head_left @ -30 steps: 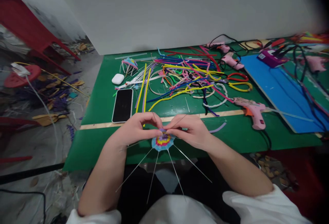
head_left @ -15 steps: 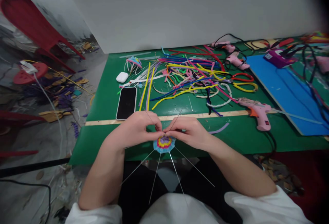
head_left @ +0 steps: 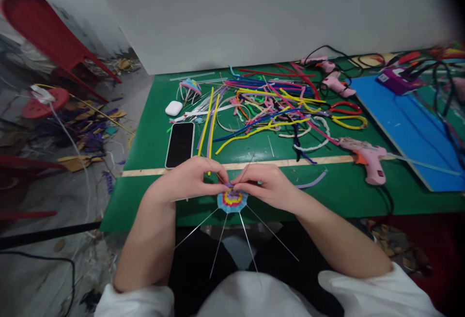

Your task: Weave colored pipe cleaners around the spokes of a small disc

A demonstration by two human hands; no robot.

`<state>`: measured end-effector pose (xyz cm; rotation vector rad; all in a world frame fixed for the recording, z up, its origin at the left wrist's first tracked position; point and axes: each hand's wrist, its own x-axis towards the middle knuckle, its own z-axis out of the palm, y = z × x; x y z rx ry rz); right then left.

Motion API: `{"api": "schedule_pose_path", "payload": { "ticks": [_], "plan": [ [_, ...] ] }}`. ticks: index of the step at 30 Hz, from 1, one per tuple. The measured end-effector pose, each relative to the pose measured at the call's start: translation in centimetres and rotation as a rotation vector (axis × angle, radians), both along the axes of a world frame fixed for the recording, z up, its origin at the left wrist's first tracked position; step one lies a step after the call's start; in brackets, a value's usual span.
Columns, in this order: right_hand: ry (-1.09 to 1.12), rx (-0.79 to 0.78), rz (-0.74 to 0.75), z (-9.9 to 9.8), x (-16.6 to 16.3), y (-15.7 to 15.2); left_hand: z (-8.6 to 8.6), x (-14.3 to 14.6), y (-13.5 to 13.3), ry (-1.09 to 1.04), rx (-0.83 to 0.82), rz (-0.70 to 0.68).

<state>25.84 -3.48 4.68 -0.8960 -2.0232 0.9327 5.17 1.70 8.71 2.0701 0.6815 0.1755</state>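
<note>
Between my two hands is a small round woven piece [head_left: 231,202], ringed in purple, yellow, pink and blue, with several thin spokes [head_left: 248,239] radiating from it. My left hand [head_left: 203,176] pinches its upper left edge, thumb and fingers closed. From the other side my right hand [head_left: 263,181] grips the upper right edge the same way. Thin spokes also stick up past the fingers of both hands. What exactly lies under the fingertips is hidden. The piece hangs over the table's front edge, above my lap.
On the green table [head_left: 145,200] lie a phone [head_left: 180,145], a white earbud case [head_left: 174,108], a heap of coloured pipe cleaners [head_left: 269,108], scissors [head_left: 348,116] and a pink glue gun [head_left: 372,162]. A blue board [head_left: 407,128] is at right. A red chair [head_left: 47,36] stands at left.
The woven piece has risen slightly and tilted a little in my fingers. Both hands keep their pinch in nearly the same place, and the view has shifted slightly.
</note>
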Motion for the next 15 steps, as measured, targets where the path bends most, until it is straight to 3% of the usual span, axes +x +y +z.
{"api": "schedule_pose_path", "payload": {
  "ticks": [15],
  "plan": [
    [-0.039,0.048,-0.003,-0.30,-0.22,0.03,-0.70,0.63,-0.55,0.059,0.139,0.044]
  ]
}}
